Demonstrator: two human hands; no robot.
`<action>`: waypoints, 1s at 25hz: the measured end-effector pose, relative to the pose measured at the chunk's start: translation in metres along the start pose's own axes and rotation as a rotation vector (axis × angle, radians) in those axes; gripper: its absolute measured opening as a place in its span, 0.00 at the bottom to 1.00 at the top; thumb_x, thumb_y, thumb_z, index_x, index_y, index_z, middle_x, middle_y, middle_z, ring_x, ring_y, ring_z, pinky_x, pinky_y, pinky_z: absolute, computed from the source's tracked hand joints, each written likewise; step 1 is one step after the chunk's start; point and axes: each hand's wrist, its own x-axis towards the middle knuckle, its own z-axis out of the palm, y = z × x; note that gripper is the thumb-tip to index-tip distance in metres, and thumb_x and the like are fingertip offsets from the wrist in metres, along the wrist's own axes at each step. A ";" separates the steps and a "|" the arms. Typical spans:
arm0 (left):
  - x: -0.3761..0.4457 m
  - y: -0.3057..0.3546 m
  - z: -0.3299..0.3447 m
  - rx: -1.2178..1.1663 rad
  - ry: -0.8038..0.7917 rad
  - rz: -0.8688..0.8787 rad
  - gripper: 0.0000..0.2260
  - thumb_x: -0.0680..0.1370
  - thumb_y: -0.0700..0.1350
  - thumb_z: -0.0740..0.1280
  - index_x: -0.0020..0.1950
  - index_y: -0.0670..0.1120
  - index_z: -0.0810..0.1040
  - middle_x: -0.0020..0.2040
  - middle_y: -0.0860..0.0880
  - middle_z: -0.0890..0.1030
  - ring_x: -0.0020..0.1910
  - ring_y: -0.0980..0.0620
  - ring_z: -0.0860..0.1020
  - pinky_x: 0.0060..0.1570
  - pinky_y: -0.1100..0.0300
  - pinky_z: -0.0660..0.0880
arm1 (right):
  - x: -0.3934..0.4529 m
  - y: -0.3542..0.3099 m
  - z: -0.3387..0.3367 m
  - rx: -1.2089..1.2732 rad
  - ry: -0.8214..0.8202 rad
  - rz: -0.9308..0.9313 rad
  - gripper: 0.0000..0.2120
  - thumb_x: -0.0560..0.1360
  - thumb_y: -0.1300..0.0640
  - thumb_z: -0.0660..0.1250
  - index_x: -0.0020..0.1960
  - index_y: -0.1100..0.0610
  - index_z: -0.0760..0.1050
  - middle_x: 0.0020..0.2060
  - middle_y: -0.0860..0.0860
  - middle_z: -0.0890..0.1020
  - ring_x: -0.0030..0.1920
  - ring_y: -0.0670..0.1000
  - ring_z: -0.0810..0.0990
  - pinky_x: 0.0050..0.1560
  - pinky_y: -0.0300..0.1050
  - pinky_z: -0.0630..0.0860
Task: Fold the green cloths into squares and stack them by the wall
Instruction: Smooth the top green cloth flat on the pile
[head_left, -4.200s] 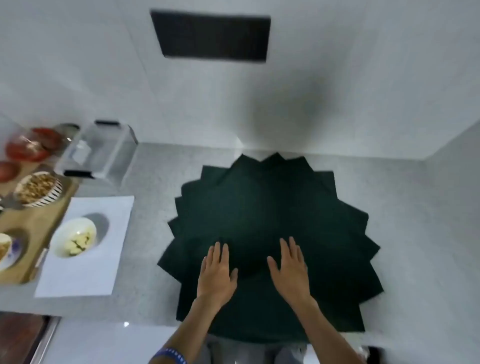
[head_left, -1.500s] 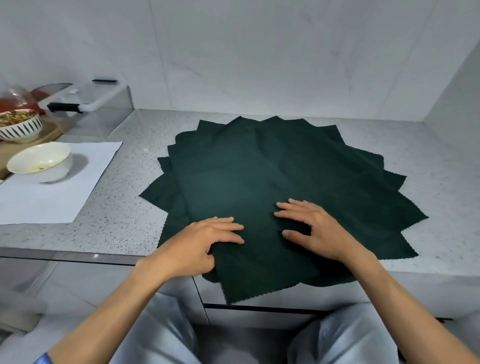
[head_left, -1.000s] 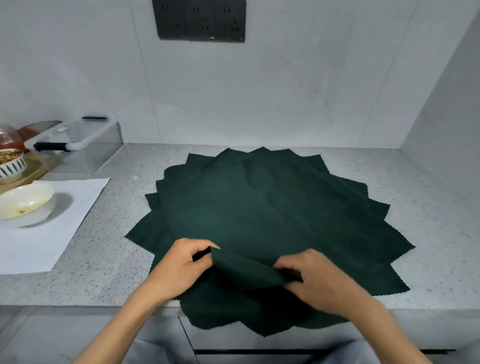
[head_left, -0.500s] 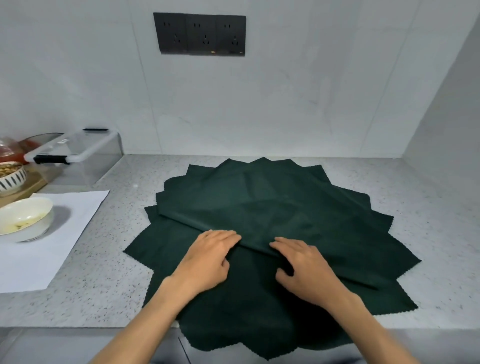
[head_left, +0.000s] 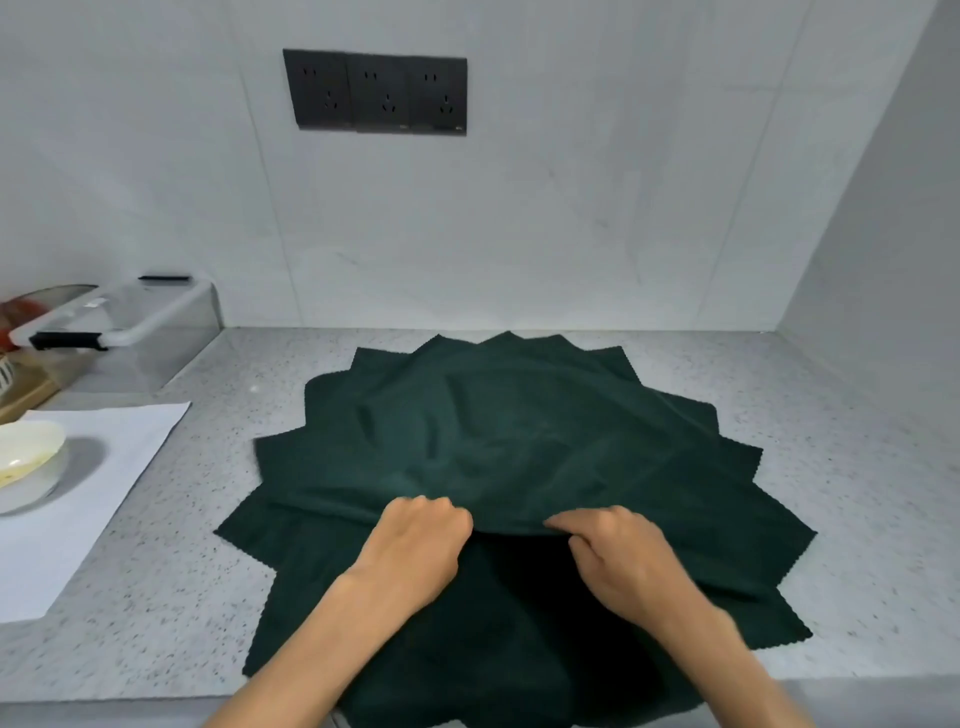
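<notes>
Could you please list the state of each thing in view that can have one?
Top dark green cloth: folded once, near fold edge lifted.
Fanned pile of dark green cloths: spread flat, unfolded.
Left hand: curled grip on the fold.
Right hand: curled grip on the fold.
Clear plastic lidded box: closed.
White bowl: upright, on white paper sheet.

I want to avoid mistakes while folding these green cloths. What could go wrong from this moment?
1. Both hands, left hand and right hand, pinch the folded edge of the top cloth; a cloth beneath may get caught and lift with it.
2. Dragging it could disturb the fanned pile, whose near edge overhangs the counter and might slide off.
3. The fold looks uneven, so the square may come out crooked.
</notes>
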 end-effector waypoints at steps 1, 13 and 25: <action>-0.013 0.006 -0.003 0.011 -0.071 0.020 0.07 0.71 0.35 0.64 0.44 0.46 0.74 0.45 0.46 0.82 0.44 0.44 0.81 0.37 0.57 0.64 | -0.010 0.003 -0.009 0.014 -0.070 -0.022 0.22 0.73 0.56 0.54 0.60 0.44 0.80 0.59 0.39 0.82 0.61 0.46 0.78 0.61 0.46 0.75; -0.053 0.015 0.053 -0.322 -0.210 -0.135 0.39 0.73 0.72 0.34 0.79 0.52 0.33 0.78 0.54 0.31 0.75 0.52 0.28 0.76 0.49 0.35 | -0.007 0.029 -0.002 0.015 -0.439 -0.039 0.40 0.69 0.28 0.32 0.78 0.40 0.44 0.76 0.35 0.41 0.76 0.38 0.35 0.74 0.39 0.33; -0.019 -0.004 0.059 -0.496 -0.116 -0.288 0.36 0.75 0.71 0.40 0.80 0.57 0.43 0.80 0.55 0.39 0.78 0.54 0.35 0.77 0.49 0.37 | 0.064 0.058 0.016 0.098 -0.218 -0.021 0.28 0.79 0.37 0.53 0.76 0.45 0.62 0.77 0.43 0.58 0.78 0.47 0.52 0.77 0.44 0.47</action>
